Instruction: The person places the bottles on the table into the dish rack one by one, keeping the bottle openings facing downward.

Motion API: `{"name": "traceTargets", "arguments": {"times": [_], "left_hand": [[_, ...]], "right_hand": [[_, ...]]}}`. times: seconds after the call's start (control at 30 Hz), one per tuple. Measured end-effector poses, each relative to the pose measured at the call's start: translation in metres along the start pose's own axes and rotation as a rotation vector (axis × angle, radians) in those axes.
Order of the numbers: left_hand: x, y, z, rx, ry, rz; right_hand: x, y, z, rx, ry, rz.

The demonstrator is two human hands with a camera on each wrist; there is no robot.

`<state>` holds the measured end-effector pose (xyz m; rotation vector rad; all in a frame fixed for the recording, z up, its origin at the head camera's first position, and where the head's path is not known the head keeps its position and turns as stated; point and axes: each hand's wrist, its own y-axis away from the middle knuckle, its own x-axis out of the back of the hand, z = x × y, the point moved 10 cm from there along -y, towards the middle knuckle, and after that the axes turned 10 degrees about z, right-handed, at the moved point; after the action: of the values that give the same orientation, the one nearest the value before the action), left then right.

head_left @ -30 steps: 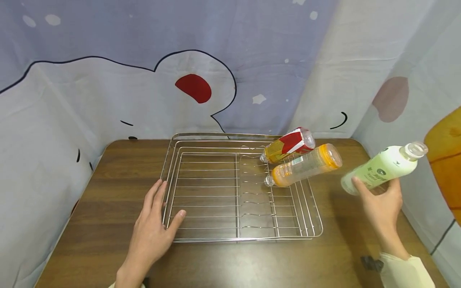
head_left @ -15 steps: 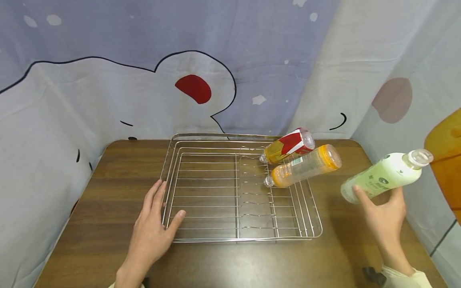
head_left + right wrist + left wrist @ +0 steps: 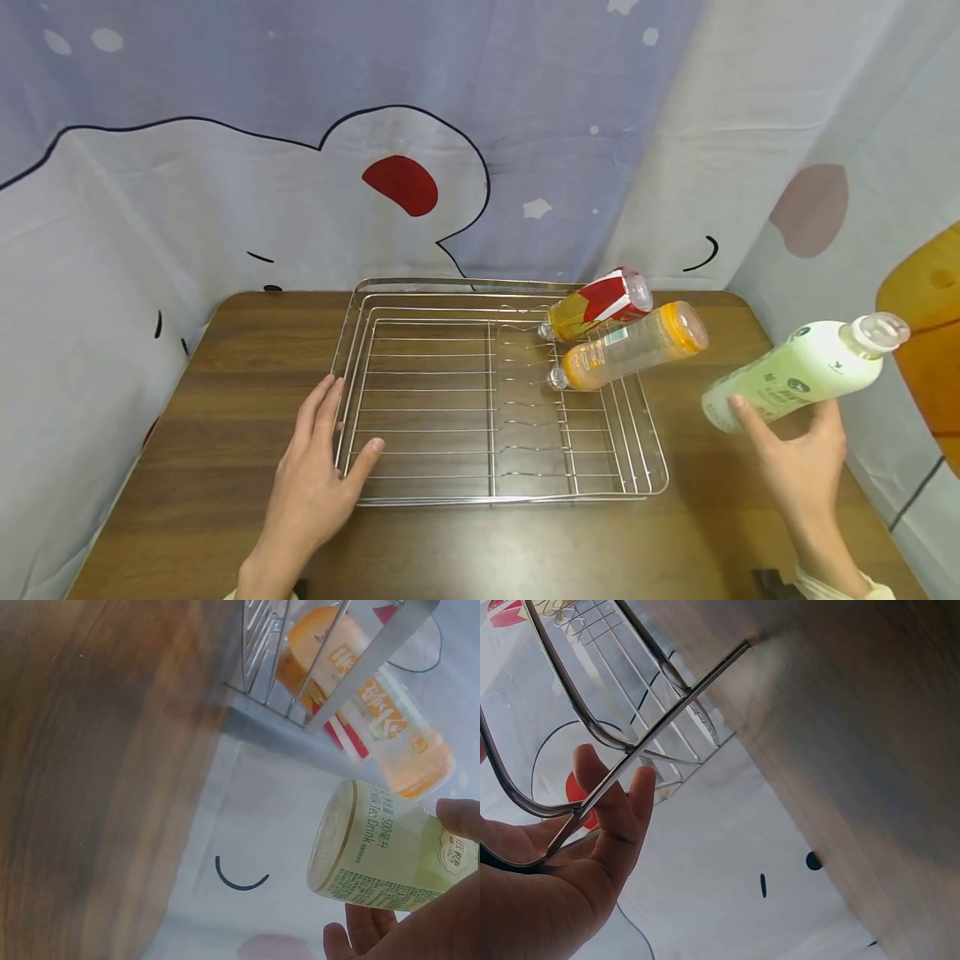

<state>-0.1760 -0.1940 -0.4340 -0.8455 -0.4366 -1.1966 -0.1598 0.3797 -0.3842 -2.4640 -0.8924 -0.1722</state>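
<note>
My right hand (image 3: pixel 806 458) holds a green milk tea bottle (image 3: pixel 802 371) in the air to the right of the metal wire rack (image 3: pixel 517 501). The bottle is tilted, its clear cap up and to the right; its base (image 3: pixel 331 836) shows in the right wrist view. At the rack's left side rests my left hand (image 3: pixel 311 483), fingers along the outside of the rim and thumb over the inside. Two bottles lean across the rack's right side, necks inward: a red-labelled bottle (image 3: pixel 603 302) and, in front of it, an orange-capped-end clear bottle (image 3: pixel 633 348).
The rack stands on a brown wooden table (image 3: pixel 480 554). A patterned cloth (image 3: pixel 300 208) hangs behind the table and along its sides. Small dark objects (image 3: pixel 776 583) show by both wrists near the bottom edge.
My right hand and the green bottle have sunk slightly toward the front, and the bottle has tilted a little further over. The left hand, the rack and its two bottles stay put.
</note>
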Motion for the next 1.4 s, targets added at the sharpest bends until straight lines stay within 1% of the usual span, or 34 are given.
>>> {"name": "traceTargets", "arguments": {"times": [0.2, 0.37, 0.5, 0.73, 0.83, 0.97, 1.17, 1.3, 1.4], "left_hand": [[0.0, 0.001, 0.0, 0.003, 0.001, 0.003], [0.0, 0.001, 0.0, 0.002, 0.0, 0.003], [0.001, 0.0, 0.0, 0.004, -0.002, 0.002], [0.001, -0.001, 0.0, -0.001, -0.005, -0.007], [0.0, -0.001, 0.0, -0.003, -0.01, -0.013], [-0.001, 0.001, 0.0, -0.002, -0.017, -0.021], [-0.001, 0.002, -0.001, -0.003, -0.014, -0.018], [0.0, 0.001, 0.0, -0.009, -0.012, -0.014], [0.001, 0.001, 0.002, -0.013, -0.013, -0.012]], "right_hand": [[-0.001, 0.002, -0.005, 0.019, -0.017, -0.005], [0.002, 0.005, -0.016, 0.044, -0.019, -0.006], [0.005, 0.006, -0.031, 0.083, 0.029, -0.023], [0.009, 0.012, -0.048, 0.127, 0.187, -0.043], [0.007, 0.015, -0.055, 0.183, 0.203, -0.061], [0.005, 0.019, -0.067, 0.298, 0.194, -0.077], [0.001, 0.025, -0.083, 0.462, 0.145, -0.111], [-0.001, 0.028, -0.09, 0.531, 0.11, -0.134], [-0.002, 0.028, -0.094, 0.557, 0.102, -0.146]]}}
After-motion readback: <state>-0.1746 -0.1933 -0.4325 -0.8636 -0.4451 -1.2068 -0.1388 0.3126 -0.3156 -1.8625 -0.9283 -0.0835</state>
